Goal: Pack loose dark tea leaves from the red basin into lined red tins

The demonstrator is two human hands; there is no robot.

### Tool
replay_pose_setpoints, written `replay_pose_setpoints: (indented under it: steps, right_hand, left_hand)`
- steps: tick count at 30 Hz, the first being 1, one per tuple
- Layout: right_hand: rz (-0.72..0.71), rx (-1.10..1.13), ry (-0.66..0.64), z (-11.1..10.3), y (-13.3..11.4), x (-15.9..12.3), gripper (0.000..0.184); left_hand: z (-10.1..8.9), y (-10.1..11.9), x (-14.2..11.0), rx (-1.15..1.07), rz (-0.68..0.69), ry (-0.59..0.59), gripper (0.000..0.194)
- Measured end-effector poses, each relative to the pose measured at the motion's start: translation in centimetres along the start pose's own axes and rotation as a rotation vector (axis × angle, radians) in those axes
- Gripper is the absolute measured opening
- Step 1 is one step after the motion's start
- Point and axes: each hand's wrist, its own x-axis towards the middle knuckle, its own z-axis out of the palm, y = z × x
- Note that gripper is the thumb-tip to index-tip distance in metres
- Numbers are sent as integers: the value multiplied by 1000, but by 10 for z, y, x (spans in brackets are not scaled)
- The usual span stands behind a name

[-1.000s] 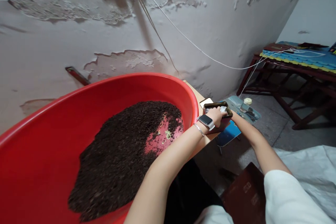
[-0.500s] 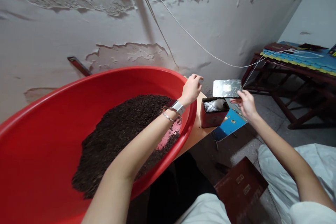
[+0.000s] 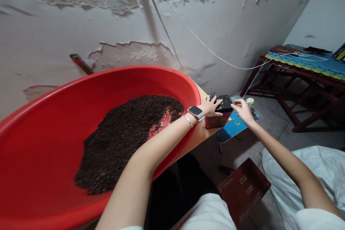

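Observation:
A red tin [image 3: 215, 122] stands on the tan board beside the tub, with a dark, worn lid [image 3: 225, 102] on its top. My left hand [image 3: 211, 107] lies with fingers spread over the tin's left side and the lid. At the lid's right edge, my right hand [image 3: 243, 112] has its thumb and fingertips closed on the rim. Whether the lid is pressed fully down, I cannot tell. Dark, dry, loose leaf-like flakes [image 3: 121, 140] are heaped inside the large red tub [image 3: 48, 115], left of the tin.
A blue stool top [image 3: 232, 127] and a clear jar with a pale cap [image 3: 250, 101] are right of the tin. A dark red wooden stool [image 3: 244, 187] stands below, near a white sack [image 3: 318, 172]. White cord [image 3: 212, 51] runs along the peeling wall to a bench [image 3: 304, 64].
The shiny lid, held upright above the tin by my right hand, now lies over its opening with the dark side up. My left hand has moved from the tub's rim onto the tin.

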Motion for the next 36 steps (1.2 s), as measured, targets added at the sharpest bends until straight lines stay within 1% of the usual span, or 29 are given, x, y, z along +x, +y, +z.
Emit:
replay_pose_setpoints:
  steps: [2,4,6,8,10,14,16,18,19,20,23,26,29,33,35,36]
  right_hand:
    - [-50,-109,45,-1,7,7,32]
    - [15,-115,2,2,9,12,30]
    - [130,-73,-72,7,8,16,30]
    - [209,-23,-119,14,7,20,33]
    - [248,37,-139,21,7,24,35]
    - [309,133,-135,32,9,35,35]
    - [318,142,-119,36,9,38,34]
    - [299,119,-102,38,10,40,34]
    - [287,103,-95,39,11,40,34]
    - [273,89,-92,40,11,40,34]
    - [224,67,-94,40,14,41,34]
    - [197,41,-124,40,18,43,38]
    - [176,-23,-135,40,23,42,39]
    - [96,-163,-123,40,30,42,40]
    - [17,-291,-137,39,30,45,43]
    - [-59,-363,-143,38,29,48,45]
  left_hand:
    - [2,3,2,12,-15,-13,91]
    - [3,5,3,20,-22,-26,96]
    - [3,6,3,24,-24,-61,97]
    - [4,7,3,37,-26,-83,98]
    - [5,7,2,52,-29,-85,97]
    - [3,9,3,78,-21,-62,94]
    - [2,10,6,78,-5,-11,87]
    - [1,11,10,58,9,56,79]
    - [2,11,13,47,11,84,79]
    - [4,11,16,36,8,100,83]
    - [11,10,26,13,-22,57,106]
    - [16,9,33,10,-42,-15,118]
    - [16,11,35,38,-52,-37,122]
    - [15,15,32,75,-41,-33,119]
    - [14,16,31,76,-39,-42,120]
    - [13,15,31,71,-42,-52,121]
